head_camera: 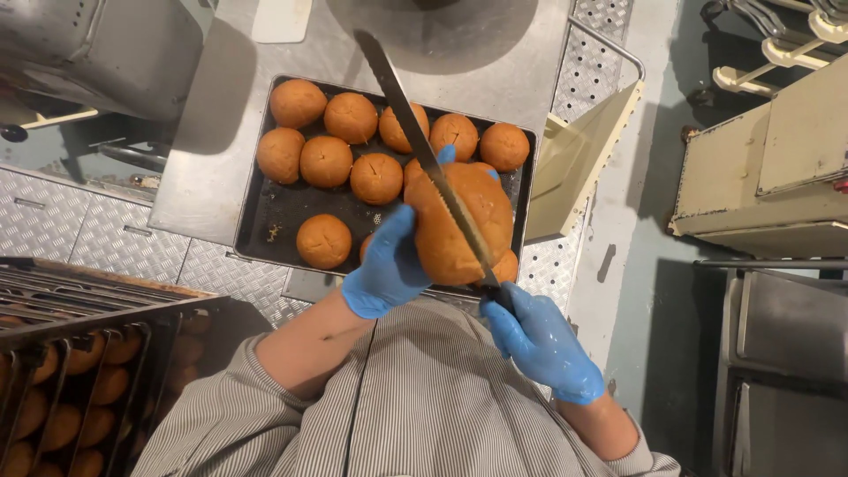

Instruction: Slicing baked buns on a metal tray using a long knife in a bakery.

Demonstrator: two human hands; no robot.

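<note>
Your left hand (386,265), in a blue glove, is wrapped around the left side of a large round bun (459,221), holding it up just above the near right corner of the dark baking tray (265,221). Your right hand (541,340) is closed on the handle of a long serrated knife (415,132), nearer to you than the bun. The blade's long axis runs from that hand up and left, away from you, sunk into the bun's middle. Smaller buns (325,161) fill the tray's far rows on the steel tabletop (221,132)
</note>
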